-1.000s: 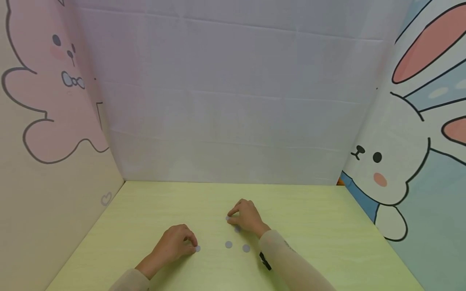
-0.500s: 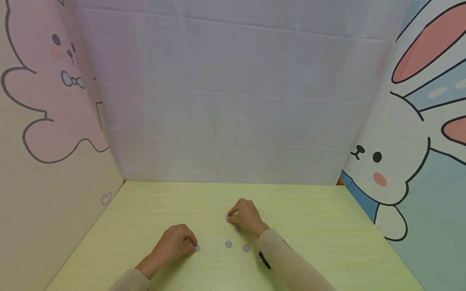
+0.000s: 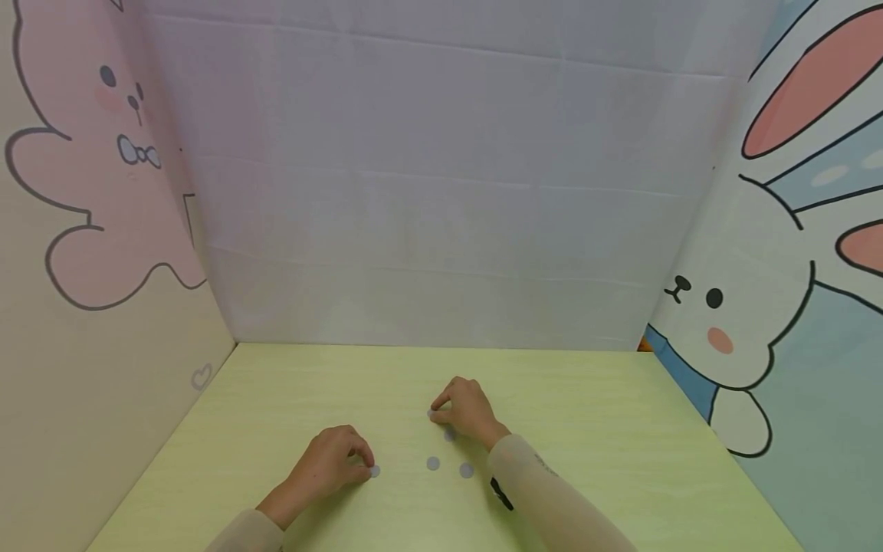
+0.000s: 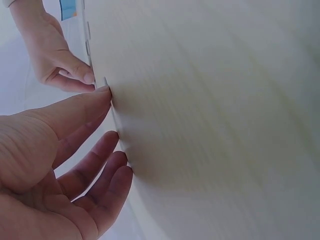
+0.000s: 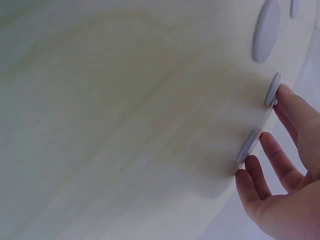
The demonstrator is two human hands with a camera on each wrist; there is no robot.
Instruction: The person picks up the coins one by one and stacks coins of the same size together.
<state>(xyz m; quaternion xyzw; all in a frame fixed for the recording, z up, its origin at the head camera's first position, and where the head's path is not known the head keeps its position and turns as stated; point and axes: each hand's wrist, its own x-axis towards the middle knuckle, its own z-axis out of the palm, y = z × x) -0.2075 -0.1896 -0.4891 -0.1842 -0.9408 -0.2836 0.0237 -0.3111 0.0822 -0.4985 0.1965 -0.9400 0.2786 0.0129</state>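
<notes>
Small round grey discs lie on the pale yellow table. My left hand [image 3: 333, 462] has its thumb and index finger curled together at a disc [image 3: 375, 471], pinching its near edge. In the left wrist view, only that disc's thin edge [image 4: 106, 81] shows beyond the thumb tip. My right hand [image 3: 467, 410] is farther back, its thumb and fingertips around another disc [image 3: 431, 414]. The right wrist view shows fingertips touching this disc [image 5: 246, 146], while the thumb sits beside a second disc [image 5: 272, 89]. The discs' faces are partly hidden by the fingers.
Loose discs lie between the hands: one [image 3: 450, 435] just below the right hand, one [image 3: 433, 463] mid-table and one [image 3: 466, 471] near the right sleeve [image 3: 534, 479]. A white cloth wall [image 3: 441, 192] closes the back. Cartoon-printed panels stand on both sides.
</notes>
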